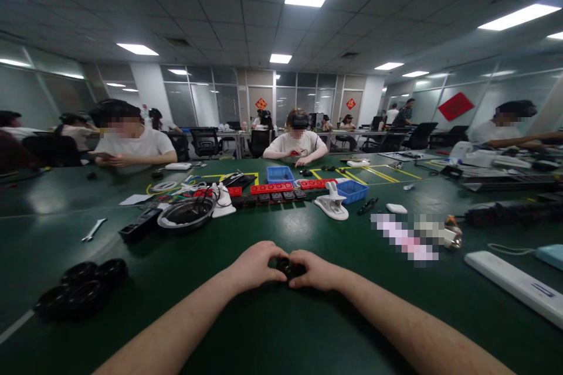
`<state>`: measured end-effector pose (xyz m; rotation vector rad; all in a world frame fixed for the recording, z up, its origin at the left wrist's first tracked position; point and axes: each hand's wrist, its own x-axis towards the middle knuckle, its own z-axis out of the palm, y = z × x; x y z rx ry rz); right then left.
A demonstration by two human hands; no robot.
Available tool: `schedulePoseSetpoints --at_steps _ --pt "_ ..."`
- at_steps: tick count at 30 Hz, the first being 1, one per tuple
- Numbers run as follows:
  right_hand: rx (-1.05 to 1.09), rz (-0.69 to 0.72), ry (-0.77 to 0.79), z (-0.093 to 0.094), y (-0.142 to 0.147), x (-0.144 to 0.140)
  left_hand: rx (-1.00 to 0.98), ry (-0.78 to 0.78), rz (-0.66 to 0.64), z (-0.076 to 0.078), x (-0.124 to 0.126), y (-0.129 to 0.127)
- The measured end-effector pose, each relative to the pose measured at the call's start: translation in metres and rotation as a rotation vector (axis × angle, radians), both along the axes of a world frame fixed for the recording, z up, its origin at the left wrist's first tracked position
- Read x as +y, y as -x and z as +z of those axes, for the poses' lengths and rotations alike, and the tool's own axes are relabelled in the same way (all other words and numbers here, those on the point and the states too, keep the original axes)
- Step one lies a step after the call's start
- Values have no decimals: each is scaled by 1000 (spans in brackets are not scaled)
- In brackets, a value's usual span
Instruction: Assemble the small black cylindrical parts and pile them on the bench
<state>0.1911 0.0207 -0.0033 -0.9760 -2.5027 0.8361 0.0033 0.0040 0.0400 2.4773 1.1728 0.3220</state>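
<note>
A small round black part (287, 268), ring-like with a raised middle, is gripped between my two hands just above or on the green table; its exact kind is not clear. My left hand (259, 263) curls round its left side, thumb in front and fingers behind. From the right, my right hand (314, 270) closes on the same part in a like grip. Fingertips hide much of the part. Several black ring-shaped parts (81, 288) lie clustered at the left, apart from my hands.
A wrench (94, 230), a round metal dish (163, 223) and a black device (139, 225) lie left. Red strips (271, 188), blue bins (352, 191) and a white clamp base (332, 206) stand ahead. A long white bar (514, 284) lies right. A person (295, 145) sits opposite.
</note>
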Motion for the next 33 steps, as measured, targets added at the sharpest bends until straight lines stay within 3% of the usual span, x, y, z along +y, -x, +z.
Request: schedulePoseSetpoints --at_steps 5,9,13,19,24,33 --pt "5 29 -17 0 2 1 2 27 -20 -1 3 1" --pt "14 -126 3 -6 7 0 36 7 50 -2 -1 -4" --pt "-5 -274 -7 -15 13 -2 136 -118 206 -1 -11 -15" --pt "-160 -387 -277 -19 20 -9 236 -206 263 0 -18 -23" --pt "-151 -282 -339 -13 19 -12 175 -174 221 -3 -11 -19" --pt "-10 140 4 5 -4 3 80 -39 -26 8 -11 -6"
